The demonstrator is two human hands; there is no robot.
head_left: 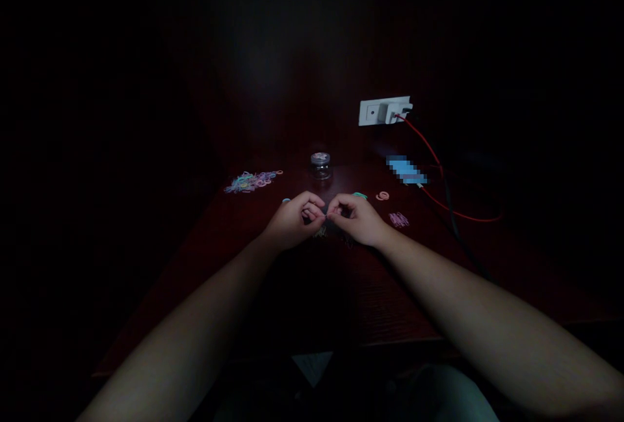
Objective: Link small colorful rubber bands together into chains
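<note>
Over the dark red table, my left hand (298, 219) and my right hand (358, 217) meet almost fingertip to fingertip. Each is closed in a pinch, thumb against forefinger; whatever they hold between them is too small to make out. Just below the fingers lie a few yellowish elastic bands (320, 232). Green bands (359, 195) show partly behind my right hand, and some dark bands (347, 240) lie under it. A bluish piece (286, 201) peeks out behind my left hand. To the right are a pink-orange band pair (383, 196) and a small purple pile (399, 219).
A mixed pile of coloured bands (251, 181) lies at the left back. Behind my hands stands a small clear lidded jar (320, 167). A phone (406, 170) is wired by a red cable (429, 142) to a wall socket (371, 112). The surroundings are very dark.
</note>
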